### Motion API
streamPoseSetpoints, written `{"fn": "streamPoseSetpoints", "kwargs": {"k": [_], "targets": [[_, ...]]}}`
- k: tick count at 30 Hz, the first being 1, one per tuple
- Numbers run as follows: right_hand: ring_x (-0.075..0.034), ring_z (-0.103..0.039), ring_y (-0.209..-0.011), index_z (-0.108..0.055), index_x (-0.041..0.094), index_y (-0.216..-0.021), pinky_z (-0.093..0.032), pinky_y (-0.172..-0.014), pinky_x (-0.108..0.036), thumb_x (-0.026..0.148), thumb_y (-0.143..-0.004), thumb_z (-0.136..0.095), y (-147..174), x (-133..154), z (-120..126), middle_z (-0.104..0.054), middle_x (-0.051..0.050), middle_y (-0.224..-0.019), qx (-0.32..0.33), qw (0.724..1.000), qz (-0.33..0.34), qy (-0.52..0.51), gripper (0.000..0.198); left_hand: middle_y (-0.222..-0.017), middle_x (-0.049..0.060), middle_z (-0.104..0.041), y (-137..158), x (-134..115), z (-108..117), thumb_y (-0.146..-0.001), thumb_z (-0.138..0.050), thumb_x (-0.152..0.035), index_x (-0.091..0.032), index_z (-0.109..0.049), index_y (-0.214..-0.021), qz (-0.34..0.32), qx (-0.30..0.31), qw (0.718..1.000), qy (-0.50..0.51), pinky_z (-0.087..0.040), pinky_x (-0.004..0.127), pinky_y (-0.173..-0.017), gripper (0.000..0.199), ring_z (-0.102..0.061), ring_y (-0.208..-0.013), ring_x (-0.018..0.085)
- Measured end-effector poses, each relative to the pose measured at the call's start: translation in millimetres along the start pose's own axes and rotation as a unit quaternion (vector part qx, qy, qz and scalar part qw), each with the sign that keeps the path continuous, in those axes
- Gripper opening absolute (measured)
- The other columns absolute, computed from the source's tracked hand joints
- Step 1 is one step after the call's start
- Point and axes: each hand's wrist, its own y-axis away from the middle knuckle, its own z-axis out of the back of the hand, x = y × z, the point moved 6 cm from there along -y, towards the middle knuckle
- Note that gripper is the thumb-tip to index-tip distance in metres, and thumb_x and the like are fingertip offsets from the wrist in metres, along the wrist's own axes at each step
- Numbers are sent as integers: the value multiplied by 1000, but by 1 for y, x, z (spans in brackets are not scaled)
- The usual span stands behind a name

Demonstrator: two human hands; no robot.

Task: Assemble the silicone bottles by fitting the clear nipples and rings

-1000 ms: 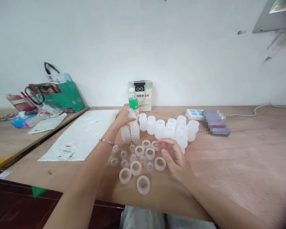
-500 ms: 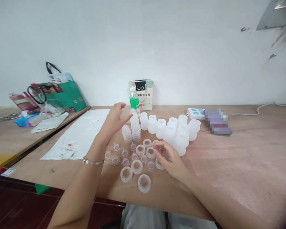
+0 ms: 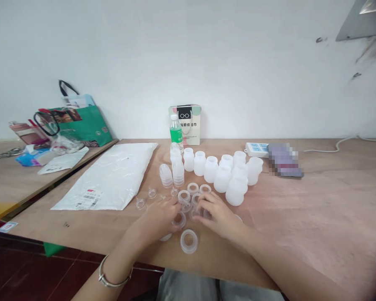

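Low over the loose parts at the table's middle, my left hand (image 3: 158, 215) has its fingers bent and its thumb apart. A translucent ring (image 3: 182, 220) lies between its thumb and forefinger, still flat on the wood. My right hand (image 3: 221, 215) curves over other rings, thumb and fingertips apart; what lies under its palm is partly hidden. Nearer me sits another collar ring (image 3: 189, 241), and another ring (image 3: 192, 188) lies beyond the hands. Small clear teat-like pieces, one a flanged disc (image 3: 141, 204), lie left of the rings. My left hand covers several of them.
Several white waisted bottles (image 3: 211, 169) stand at back right, and stacked clear domed caps (image 3: 178, 173) at centre. Behind are a water bottle (image 3: 176, 131) and a paper bag (image 3: 192, 125). A white mailer (image 3: 109, 179) lies left; a power strip (image 3: 253, 149) and a blurred object (image 3: 285, 161) lie right.
My left hand has come down and toward me from above the domed caps to the rings. My right hand has shifted slightly nearer me, still over the rings.
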Motion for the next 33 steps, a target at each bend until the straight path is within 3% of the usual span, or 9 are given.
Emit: {"fn": "streamPoseSetpoints", "kwargs": {"k": [3, 8, 10, 13, 16, 18, 23, 28, 33], "targets": [[-24, -60, -105, -56, 24, -89, -51, -82, -39, 30, -87, -59, 1, 1, 6, -63, -7, -113, -30, 987, -53, -148, 6, -104, 8, -64, 3, 0, 7, -75, -64, -17, -18, -61, -93, -4, 22, 1000, 4, -49, 37, -83, 18, -62, -95, 25], [-19, -64, -94, -51, 25, -94, -53, -75, -33, 34, -85, -62, 4, -7, 22, -64, -5, -106, -175, 931, -99, -306, 16, -107, 5, -63, -4, -14, 66, -83, -60, -29, -23, -53, -114, -65, -131, 984, 103, -49, 34, -84, 32, -60, -98, 21], [-17, -64, -83, -53, 25, -92, -52, -73, -31, 32, -80, -67, 4, -11, 31, -64, -2, -93, -233, 915, -104, -313, 19, -109, 6, -62, -16, -23, 80, -84, -59, -28, -23, -48, -121, -137, -215, 956, 145, -50, 34, -84, 39, -60, -99, 20], [-17, -62, -78, -57, 25, -94, -52, -70, -31, 31, -77, -69, 5, -16, 42, -63, -1, -85, -292, 895, -116, -318, 22, -109, 10, -63, -32, -32, 81, -79, -64, -24, -20, -46, -124, -271, -364, 880, 138, -51, 36, -85, 49, -60, -103, 23], [-18, -61, -82, -60, 26, -101, -52, -74, -33, 32, -79, -67, 7, -17, 49, -62, -3, -90, -326, 890, -120, -297, 24, -104, 12, -64, -42, -24, 64, -75, -67, -24, -17, -47, -126, -301, -457, 829, 116, -54, 35, -78, 55, -62, -96, 22], [-18, -60, -84, -61, 27, -106, -51, -76, -34, 28, -81, -64, 8, -15, 50, -61, -4, -93, -323, 905, -105, -255, 25, -101, 12, -65, -46, -16, 52, -74, -69, -26, -17, -48, -126, -288, -463, 832, 105, -54, 35, -76, 57, -62, -92, 22], [-20, -59, -86, -58, 30, -115, -50, -79, -37, 22, -85, -58, 8, -9, 41, -58, -4, -95, -272, 943, -67, -180, 31, -102, 12, -65, -47, -5, 33, -79, -67, -28, -18, -47, -128, -254, -398, 873, 120, -53, 36, -78, 54, -62, -91, 21], [-19, -60, -91, -44, 27, -125, -53, -82, -38, 20, -87, -54, 8, -1, 40, -59, -7, -104, -252, 946, -38, -201, 40, -96, 8, -62, -50, -3, 23, -83, -64, -31, -21, -45, -132, -235, -337, 894, 177, -52, 34, -75, 53, -58, -85, 19], [-17, -62, -92, -42, 25, -118, -55, -81, -34, 17, -88, -53, 8, 9, 42, -60, -6, -99, -260, 942, 5, -213, 34, -97, 7, -62, -50, -4, 23, -83, -64, -26, -22, -43, -135, -237, -325, 890, 214, -51, 33, -75, 57, -56, -84, 18]]}}
